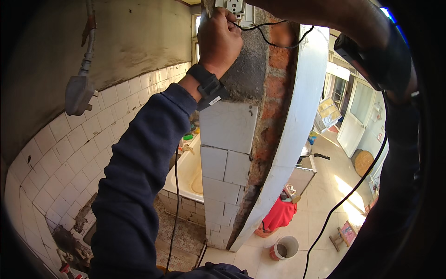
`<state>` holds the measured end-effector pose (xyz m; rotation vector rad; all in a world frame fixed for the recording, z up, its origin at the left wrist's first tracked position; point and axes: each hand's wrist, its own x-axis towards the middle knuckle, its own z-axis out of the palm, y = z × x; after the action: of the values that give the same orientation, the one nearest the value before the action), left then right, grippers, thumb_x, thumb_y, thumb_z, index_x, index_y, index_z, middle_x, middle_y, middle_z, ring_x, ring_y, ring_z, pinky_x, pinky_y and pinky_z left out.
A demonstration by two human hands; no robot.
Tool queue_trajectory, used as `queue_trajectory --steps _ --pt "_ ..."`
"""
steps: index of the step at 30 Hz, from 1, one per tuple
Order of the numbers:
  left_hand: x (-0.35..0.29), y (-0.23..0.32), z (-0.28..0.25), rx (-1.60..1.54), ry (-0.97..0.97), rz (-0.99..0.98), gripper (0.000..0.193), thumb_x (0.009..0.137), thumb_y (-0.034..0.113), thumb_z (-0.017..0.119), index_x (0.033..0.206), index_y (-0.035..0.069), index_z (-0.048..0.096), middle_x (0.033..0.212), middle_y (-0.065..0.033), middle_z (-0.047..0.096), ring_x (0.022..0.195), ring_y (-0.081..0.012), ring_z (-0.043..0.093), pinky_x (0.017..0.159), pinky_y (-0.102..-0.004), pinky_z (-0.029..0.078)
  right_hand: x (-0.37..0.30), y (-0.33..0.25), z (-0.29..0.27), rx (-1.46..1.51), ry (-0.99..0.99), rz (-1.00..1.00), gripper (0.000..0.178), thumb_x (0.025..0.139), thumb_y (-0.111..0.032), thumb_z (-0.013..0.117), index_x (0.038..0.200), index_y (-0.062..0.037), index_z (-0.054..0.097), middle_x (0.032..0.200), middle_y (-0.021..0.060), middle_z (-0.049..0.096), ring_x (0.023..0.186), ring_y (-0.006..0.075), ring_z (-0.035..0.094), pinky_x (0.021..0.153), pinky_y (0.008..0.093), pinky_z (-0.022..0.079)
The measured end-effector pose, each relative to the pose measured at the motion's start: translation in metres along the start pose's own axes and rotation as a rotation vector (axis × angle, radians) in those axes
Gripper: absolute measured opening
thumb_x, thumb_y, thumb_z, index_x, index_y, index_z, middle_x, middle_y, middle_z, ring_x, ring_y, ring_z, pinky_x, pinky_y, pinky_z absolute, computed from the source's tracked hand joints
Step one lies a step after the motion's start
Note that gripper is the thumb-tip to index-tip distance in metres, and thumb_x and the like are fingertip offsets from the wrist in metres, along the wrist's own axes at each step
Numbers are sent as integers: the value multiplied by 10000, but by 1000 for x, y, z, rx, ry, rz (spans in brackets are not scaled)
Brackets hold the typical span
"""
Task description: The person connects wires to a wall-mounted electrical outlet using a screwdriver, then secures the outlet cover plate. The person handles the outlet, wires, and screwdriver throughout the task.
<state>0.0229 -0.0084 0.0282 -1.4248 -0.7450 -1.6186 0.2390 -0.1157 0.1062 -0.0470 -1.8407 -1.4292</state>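
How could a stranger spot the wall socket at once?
Find the tiled wall end with bare red brick along its right side. Follow it up past the grey mortar to the left hand. There, the white wall socket shows dark slots, unlike the grey plug hanging far left.

At the frame's lower right, the pale floor (312, 210) carries a whitish bucket (281, 242) and, farther right, a small wooden-legged stand (346, 234)
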Motion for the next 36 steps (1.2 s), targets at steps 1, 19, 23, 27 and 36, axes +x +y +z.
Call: queue_trajectory --steps 1,19,23,27,36 --pt "0 0 0 -33 -11 -31 127 803 -12 694 911 13 634 715 -136 691 694 -326 709 658 -412 563 -1 -3 -5 -34 -47 42 204 981 -147 604 1007 53 573 634 150 594 616 357 668 632 468 557" --pt "8 -14 5 32 -72 -96 163 849 44 727 955 7 609 743 -70 704 621 -185 743 545 -308 574 16 -12 -15 -108 -169 78 219 1004 -181 609 999 37 593 618 119 568 577 270 647 564 432 527" --pt "7 -14 4 45 -79 -68 163 849 41 725 953 9 604 736 -66 699 614 -180 738 541 -310 574 20 -2 -8 -114 -178 145 223 998 -190 612 1005 32 592 616 99 538 545 265 617 547 423 519" --pt "7 -14 5 32 -73 -102 167 846 43 721 952 14 596 729 -66 696 616 -184 740 547 -315 575 15 -8 15 -131 256 -131 253 995 -222 629 999 29 603 584 76 529 505 257 600 532 405 514" --pt "5 -17 7 14 -52 -65 169 847 41 716 931 18 572 736 -67 704 613 -190 739 549 -321 581 17 -4 -25 -51 -190 -45 201 951 -125 635 1055 38 579 713 139 613 660 288 665 664 428 558"
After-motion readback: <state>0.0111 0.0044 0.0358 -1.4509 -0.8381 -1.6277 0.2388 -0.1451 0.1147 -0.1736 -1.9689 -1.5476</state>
